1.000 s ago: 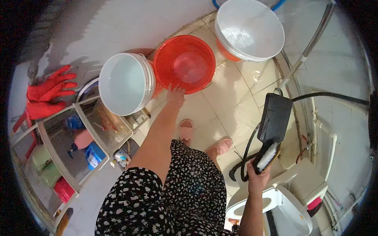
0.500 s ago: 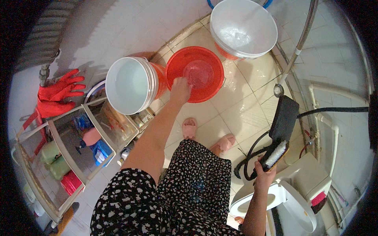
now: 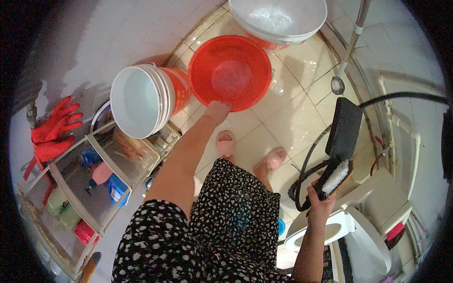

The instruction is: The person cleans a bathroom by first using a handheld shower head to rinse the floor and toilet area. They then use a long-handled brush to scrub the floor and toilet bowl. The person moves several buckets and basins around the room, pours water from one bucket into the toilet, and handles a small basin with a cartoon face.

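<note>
My left hand (image 3: 218,111) reaches forward and is closed on the near rim of a red basin (image 3: 255,70), its fingers partly hidden at the edge. A paler round bottom shows inside the basin. At the right, my right hand (image 3: 321,203) grips a scrub brush (image 3: 336,180) with white bristles facing up. Just beyond the brush is a black flat box (image 3: 343,129) with a black cord, apart from my left hand. Left of the basin, a white and orange bucket (image 3: 137,101) holds clear liquid.
A large white tub (image 3: 281,19) stands behind the basin. At the left, a shelf rack (image 3: 101,162) holds bottles, with red rubber gloves (image 3: 56,127) hanging above. A toilet (image 3: 368,236) stands at the lower right, and a shower hose (image 3: 351,45) hangs along the right wall.
My left hand has drawn back from inside the red basin to its near rim, and the basin looks larger. The whole view has shifted slightly. My right hand still holds the brush.
</note>
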`<act>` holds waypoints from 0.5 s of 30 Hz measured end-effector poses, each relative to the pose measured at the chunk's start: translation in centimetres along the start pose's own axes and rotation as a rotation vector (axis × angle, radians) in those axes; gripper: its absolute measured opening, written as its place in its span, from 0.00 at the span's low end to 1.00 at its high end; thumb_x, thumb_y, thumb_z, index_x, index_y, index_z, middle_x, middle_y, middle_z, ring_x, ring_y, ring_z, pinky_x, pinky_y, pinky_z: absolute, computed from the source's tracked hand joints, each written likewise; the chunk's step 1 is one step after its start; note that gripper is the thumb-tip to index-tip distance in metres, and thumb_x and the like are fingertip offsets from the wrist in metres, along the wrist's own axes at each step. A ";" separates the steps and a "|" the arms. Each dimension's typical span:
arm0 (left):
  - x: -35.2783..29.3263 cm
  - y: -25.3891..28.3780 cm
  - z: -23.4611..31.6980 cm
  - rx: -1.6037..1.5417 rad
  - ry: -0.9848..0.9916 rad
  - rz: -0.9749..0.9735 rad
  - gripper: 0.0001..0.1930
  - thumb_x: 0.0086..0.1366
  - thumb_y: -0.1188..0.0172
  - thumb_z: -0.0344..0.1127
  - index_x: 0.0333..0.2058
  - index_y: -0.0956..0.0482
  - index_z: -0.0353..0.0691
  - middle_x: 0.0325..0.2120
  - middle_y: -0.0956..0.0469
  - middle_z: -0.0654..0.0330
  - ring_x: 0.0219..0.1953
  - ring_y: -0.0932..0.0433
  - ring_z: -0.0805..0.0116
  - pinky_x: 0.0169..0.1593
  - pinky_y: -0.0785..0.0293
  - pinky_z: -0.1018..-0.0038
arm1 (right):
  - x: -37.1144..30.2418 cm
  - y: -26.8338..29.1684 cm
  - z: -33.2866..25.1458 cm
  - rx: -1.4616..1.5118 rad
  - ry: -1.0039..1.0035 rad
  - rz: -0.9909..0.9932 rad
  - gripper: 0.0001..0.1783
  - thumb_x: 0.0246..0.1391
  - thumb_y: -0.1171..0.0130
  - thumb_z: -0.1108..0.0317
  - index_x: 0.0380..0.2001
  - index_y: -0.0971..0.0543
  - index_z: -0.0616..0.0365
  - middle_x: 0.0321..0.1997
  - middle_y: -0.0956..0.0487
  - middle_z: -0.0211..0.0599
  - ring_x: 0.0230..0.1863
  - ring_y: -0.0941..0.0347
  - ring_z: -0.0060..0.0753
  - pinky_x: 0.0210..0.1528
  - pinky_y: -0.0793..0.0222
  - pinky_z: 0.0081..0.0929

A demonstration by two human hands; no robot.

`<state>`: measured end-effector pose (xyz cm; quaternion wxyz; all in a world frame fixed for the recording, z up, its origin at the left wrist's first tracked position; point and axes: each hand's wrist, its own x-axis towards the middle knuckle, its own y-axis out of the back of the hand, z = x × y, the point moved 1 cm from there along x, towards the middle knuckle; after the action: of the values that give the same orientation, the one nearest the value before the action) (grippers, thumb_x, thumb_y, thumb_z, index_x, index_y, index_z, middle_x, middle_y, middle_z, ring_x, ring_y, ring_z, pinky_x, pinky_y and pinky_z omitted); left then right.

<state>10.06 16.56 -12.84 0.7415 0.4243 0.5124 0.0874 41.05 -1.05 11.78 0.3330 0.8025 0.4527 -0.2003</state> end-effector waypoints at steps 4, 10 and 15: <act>-2.8 5.8 4.9 -0.045 -0.307 0.139 0.10 0.54 0.50 0.37 0.34 0.25 0.43 0.31 0.23 0.56 0.33 0.23 0.55 0.33 0.27 0.60 | -0.8 0.7 -1.7 0.038 -0.037 0.017 0.14 0.39 0.41 0.78 0.33 0.30 0.59 0.30 0.26 0.32 0.31 0.30 0.23 0.34 0.33 0.20; -4.2 13.5 10.4 -0.488 -0.326 0.410 0.14 0.56 0.48 0.46 0.33 0.23 0.44 0.29 0.23 0.58 0.33 0.24 0.58 0.35 0.30 0.63 | -1.9 3.2 -4.0 0.012 -0.048 0.083 0.15 0.40 0.41 0.78 0.35 0.30 0.60 0.31 0.25 0.32 0.31 0.29 0.22 0.35 0.33 0.19; -3.7 15.4 15.0 -0.894 -0.120 0.275 0.16 0.52 0.40 0.48 0.27 0.22 0.40 0.23 0.23 0.58 0.27 0.25 0.65 0.30 0.31 0.70 | -3.8 7.7 -6.1 -0.015 0.097 0.202 0.13 0.40 0.42 0.77 0.33 0.29 0.59 0.27 0.28 0.29 0.24 0.34 0.17 0.26 0.37 0.16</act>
<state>25.56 16.01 2.44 0.8614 0.1315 0.3195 0.3723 45.82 -1.81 21.12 0.3354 0.8502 0.3866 -0.1233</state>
